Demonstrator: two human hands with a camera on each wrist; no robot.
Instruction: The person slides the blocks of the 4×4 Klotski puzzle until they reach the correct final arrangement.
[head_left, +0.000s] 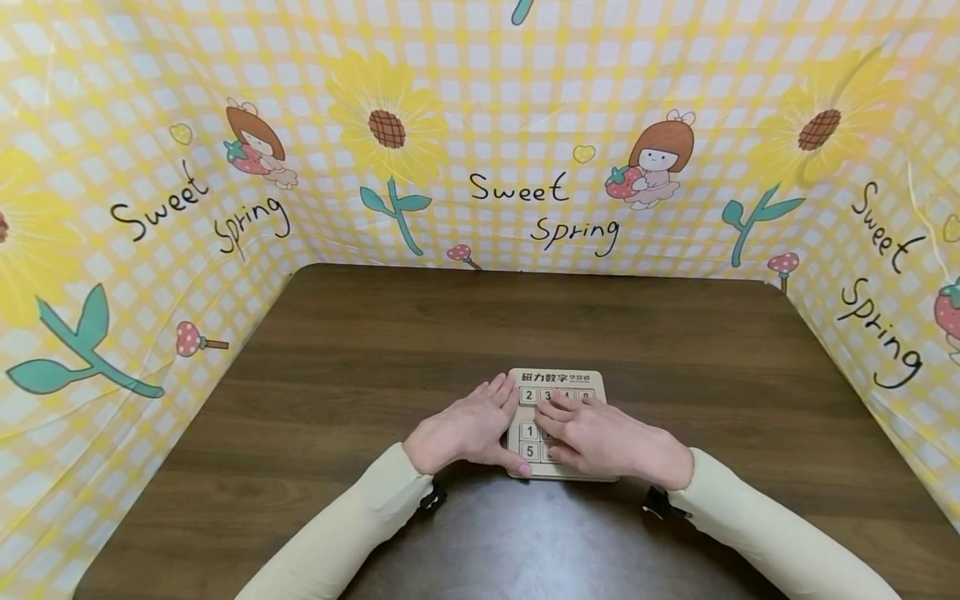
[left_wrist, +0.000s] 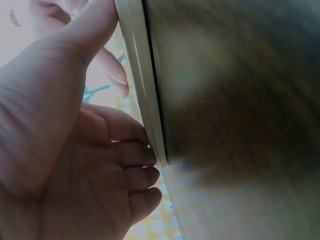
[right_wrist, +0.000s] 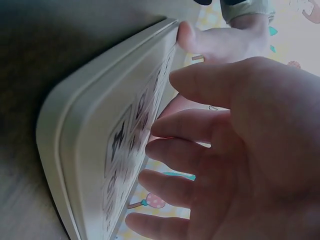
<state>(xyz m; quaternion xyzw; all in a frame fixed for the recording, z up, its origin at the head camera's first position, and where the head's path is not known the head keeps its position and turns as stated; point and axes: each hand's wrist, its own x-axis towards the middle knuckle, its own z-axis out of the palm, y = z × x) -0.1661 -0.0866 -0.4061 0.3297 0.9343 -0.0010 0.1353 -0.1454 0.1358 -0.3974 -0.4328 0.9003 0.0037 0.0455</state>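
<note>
A pale number slide puzzle [head_left: 555,378] lies flat on the table, with dark characters along its far border and square numbered tiles [head_left: 529,432] in rows. A bare slot shows at the left of the second row. Along the puzzle's left side rests my left hand [head_left: 476,423], its fingers extended against the edge and its thumb on the near left corner. My right hand [head_left: 600,436] reaches over the board from the right, fingertips touching the tiles around the second row. It hides many of the tiles. In the right wrist view its fingers [right_wrist: 172,155] are spread and fairly straight.
The puzzle stands on a dark brown wooden table [head_left: 360,350]. Yellow checked cloth [head_left: 495,108] with printed flowers and lettering rises behind the table and along both sides. A black strap [head_left: 432,497] sits at the left wrist, another [head_left: 663,503] at the right.
</note>
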